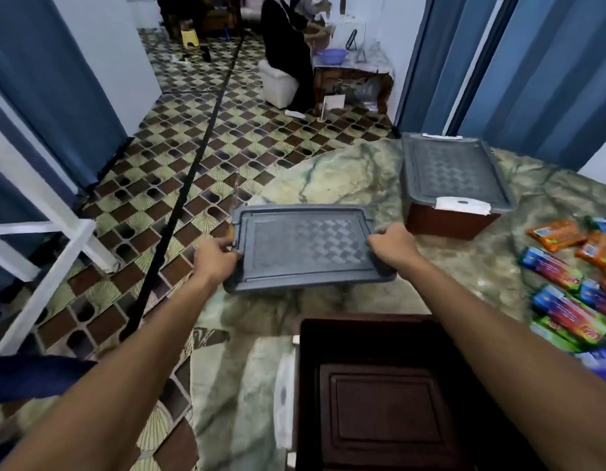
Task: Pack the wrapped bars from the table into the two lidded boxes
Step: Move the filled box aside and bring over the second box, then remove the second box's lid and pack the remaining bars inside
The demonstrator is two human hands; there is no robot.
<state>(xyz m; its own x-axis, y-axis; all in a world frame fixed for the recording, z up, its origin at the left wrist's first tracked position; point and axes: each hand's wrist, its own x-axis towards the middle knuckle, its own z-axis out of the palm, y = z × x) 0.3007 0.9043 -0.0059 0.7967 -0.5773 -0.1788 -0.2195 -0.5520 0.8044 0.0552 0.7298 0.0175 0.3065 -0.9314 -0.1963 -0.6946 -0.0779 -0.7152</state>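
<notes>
**Lid off the near box, held in both my hands**

I hold the grey lid (306, 244) out in front of me, flat side up, over the table's near-left part. My left hand (216, 254) grips its left short edge, fingers curled round the rim. My right hand (390, 245) grips the right short edge the same way. Lid tilts slightly, near edge lower.

Open box (390, 396) sits right below my arms at the bottom of the view: dark brown, nothing inside, ribbed floor visible. White latch (284, 399) hangs on its left wall.

Second box (454, 212) stands farther back on the right, brown body, its own grey lid (452, 173) on top, white latch (463, 206) at the near end. Whether it is clipped down, can't tell.

Wrapped bars (566, 290) lie in a loose heap along the right edge of the table, well apart from the held lid: orange packs at the back, blue, red and green ones nearer. Partly cut off by the frame, blurred, count unclear.

Table (345, 171) has a green marbled cover. Patterned brown-and-cream floor tiles (199, 137) to the left, blue curtains (47, 69) on both sides. Another person in dark clothes (288, 52) sits far back by a small table with a purple bowl (331, 56).
</notes>
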